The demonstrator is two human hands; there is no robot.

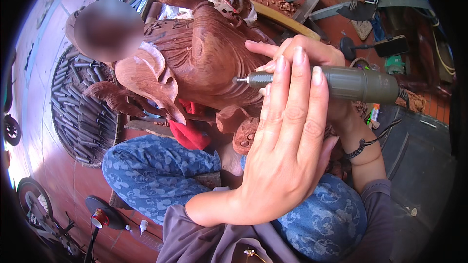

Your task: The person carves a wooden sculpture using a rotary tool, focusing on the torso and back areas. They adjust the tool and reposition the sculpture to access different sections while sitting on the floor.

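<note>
Gripping rotary tool point(360, 83): right hand point(317, 51) curled round, left hand point(288, 151) laid flat across.

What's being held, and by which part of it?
A grey-green rotary tool, held by the front part of its body, near the ribbed collar. The right hand grips it, partly hidden; the left hand lies across it, fingers straight.

At the frame's centre, the left hand point(287, 146) lies straight-fingered across a green rotary tool point(363, 84) gripped by the right hand point(319, 51). The bit point(240, 80) points left at a brown wood carving point(209, 51), upper middle; a round basket point(118, 134) of dark rods point(80, 109) stands at left.
</note>
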